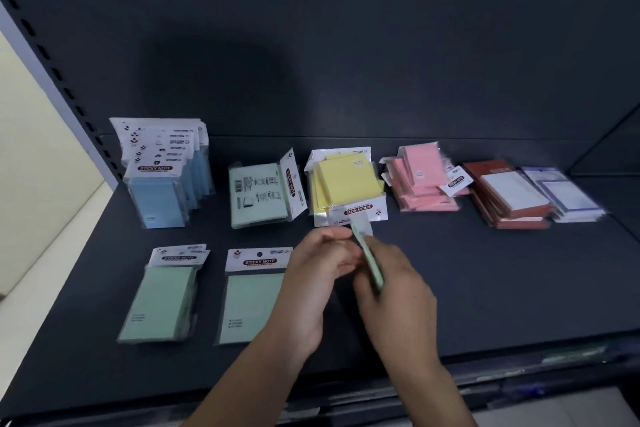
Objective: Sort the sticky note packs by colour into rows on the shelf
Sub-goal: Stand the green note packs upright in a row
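On the dark shelf [485, 288], left of the yellow stack [343, 184] lie a mint stack [258, 198] and upright blue packs [162, 191], right of it pink [424, 184], red-brown [509, 198] and lilac stacks [571, 198], and before it a green pack [370, 263] is held on edge in both hands (left [311, 274], right [398, 295]), with two flat green packs [162, 302] further left.

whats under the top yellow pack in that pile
More yellow packs lie stacked under the top yellow pack, their edges showing at its left and a white header card poking out in front. How many are covered cannot be told.
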`<action>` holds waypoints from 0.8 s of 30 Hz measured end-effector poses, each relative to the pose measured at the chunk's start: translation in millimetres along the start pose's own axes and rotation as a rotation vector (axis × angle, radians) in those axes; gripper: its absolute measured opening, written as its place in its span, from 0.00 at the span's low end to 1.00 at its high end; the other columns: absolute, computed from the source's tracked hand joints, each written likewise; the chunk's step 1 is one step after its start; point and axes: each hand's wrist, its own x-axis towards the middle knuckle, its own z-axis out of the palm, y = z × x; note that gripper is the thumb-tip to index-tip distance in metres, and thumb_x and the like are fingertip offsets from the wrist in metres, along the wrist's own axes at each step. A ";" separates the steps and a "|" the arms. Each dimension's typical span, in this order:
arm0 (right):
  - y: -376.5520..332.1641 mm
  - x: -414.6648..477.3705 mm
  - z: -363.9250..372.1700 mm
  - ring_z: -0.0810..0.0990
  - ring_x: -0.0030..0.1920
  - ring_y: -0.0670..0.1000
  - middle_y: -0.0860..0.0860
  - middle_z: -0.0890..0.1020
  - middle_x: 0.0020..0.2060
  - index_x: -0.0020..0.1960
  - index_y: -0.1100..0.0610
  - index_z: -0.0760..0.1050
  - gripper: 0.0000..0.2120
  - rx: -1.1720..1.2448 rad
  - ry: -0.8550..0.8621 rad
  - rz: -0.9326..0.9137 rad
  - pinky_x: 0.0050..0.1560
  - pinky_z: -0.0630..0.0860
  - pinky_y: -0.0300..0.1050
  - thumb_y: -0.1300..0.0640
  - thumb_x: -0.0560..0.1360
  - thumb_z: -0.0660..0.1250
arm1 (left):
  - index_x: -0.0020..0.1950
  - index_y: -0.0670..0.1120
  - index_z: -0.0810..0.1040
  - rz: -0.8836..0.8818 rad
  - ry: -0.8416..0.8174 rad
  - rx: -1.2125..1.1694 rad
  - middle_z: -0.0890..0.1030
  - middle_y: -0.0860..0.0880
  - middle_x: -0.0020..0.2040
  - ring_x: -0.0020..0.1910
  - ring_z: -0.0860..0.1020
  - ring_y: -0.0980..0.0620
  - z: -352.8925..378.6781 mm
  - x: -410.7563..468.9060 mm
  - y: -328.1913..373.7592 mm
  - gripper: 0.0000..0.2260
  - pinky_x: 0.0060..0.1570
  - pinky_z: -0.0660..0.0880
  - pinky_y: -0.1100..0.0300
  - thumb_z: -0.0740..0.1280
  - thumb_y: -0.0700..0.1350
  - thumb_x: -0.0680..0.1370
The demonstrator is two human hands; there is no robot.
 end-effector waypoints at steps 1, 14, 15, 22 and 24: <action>0.9 -0.3 -4.2 0.78 0.46 0.50 0.46 0.81 0.47 0.60 0.47 0.75 0.17 0.089 0.055 0.014 0.41 0.76 0.49 0.58 0.73 0.62 | 0.48 0.42 0.78 0.005 0.004 0.040 0.82 0.46 0.40 0.44 0.80 0.53 1.0 0.3 -1.7 0.08 0.53 0.75 0.59 0.64 0.32 0.73; 31.5 5.4 -40.9 0.82 0.41 0.49 0.54 0.85 0.43 0.52 0.59 0.78 0.11 1.266 -0.016 0.543 0.36 0.78 0.37 0.63 0.71 0.66 | 0.52 0.51 0.74 0.166 0.047 0.233 0.81 0.48 0.43 0.37 0.75 0.57 -7.9 11.3 -19.4 0.10 0.42 0.72 0.65 0.65 0.36 0.76; 38.1 7.7 -39.8 0.82 0.39 0.48 0.52 0.85 0.40 0.52 0.58 0.77 0.10 1.234 0.020 0.552 0.35 0.78 0.36 0.66 0.72 0.66 | 0.52 0.52 0.74 0.203 0.037 0.282 0.79 0.46 0.41 0.34 0.72 0.58 -8.8 11.6 -22.1 0.11 0.38 0.71 0.67 0.65 0.36 0.76; 68.6 14.6 -21.7 0.76 0.44 0.38 0.43 0.78 0.45 0.55 0.49 0.71 0.17 0.410 -0.039 0.253 0.41 0.70 0.25 0.64 0.72 0.69 | 0.59 0.51 0.74 0.342 -0.001 0.736 0.74 0.54 0.39 0.31 0.70 0.60 -2.6 17.9 -48.6 0.12 0.36 0.68 0.71 0.63 0.38 0.78; 73.6 13.0 -14.4 0.75 0.50 0.47 0.47 0.77 0.49 0.57 0.52 0.75 0.14 0.139 -0.049 0.180 0.48 0.70 0.37 0.59 0.72 0.69 | 0.66 0.48 0.70 0.409 -0.005 0.904 0.75 0.53 0.56 0.45 0.73 0.59 -1.5 22.2 -50.5 0.16 0.49 0.68 0.70 0.62 0.39 0.78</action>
